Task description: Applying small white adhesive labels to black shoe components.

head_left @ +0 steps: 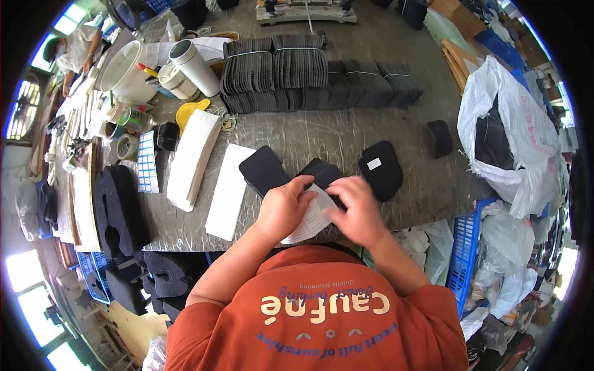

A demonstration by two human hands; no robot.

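Note:
My left hand [283, 207] is closed on a white printed sheet [307, 230], thumb on top, close to the table's front edge. At the sheet's right side is my right hand [357, 207], its fingers bent and blurred by motion; whether they grip anything does not show. Behind both hands lie a black rounded pad [263, 170] and a small stack of black pads [318, 168], partly hidden by my fingers. Right of them rests another black pad [385, 176] bearing a small white label [374, 164].
Left are a stack of white sheets [226, 198], a thicker paper stack [195, 154] and black foam pieces [117, 210]. Bundled black pads [275, 68] line the back beside a white tumbler [195, 68]. A white woven sack [526, 123] and blue crate [465, 253] stand right.

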